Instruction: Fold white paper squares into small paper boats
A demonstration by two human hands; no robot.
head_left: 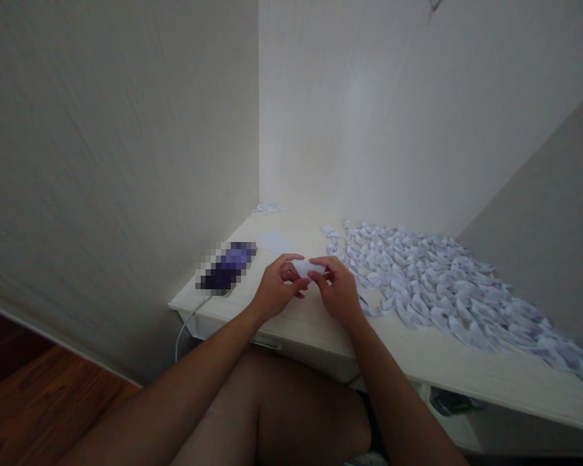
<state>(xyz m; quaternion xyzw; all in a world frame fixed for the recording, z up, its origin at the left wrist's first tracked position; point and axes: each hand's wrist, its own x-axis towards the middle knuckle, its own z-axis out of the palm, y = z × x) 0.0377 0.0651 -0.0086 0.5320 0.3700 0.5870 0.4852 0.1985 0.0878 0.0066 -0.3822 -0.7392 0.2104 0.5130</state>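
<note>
A small piece of white paper [305, 268] is held up between both hands, above the near part of the white desk [315, 330]. My left hand [278, 288] pinches its left end between thumb and fingers. At the right end, the thumb and fingers of my right hand [339, 288] are closed on the same piece. Whether the paper is folded or curled is too small to make out. Just beyond my left hand lie flat white paper pieces [274, 241]. Many small folded white papers [412, 278] spread across the desk to the right of my right hand.
A phone [228, 266] with a blurred screen lies at the desk's left side, a white cable [187, 321] running from it over the edge. Small white scraps [269, 208] sit in the far corner. Walls border the desk at the left and back. Dark items [451, 401] rest on a shelf below.
</note>
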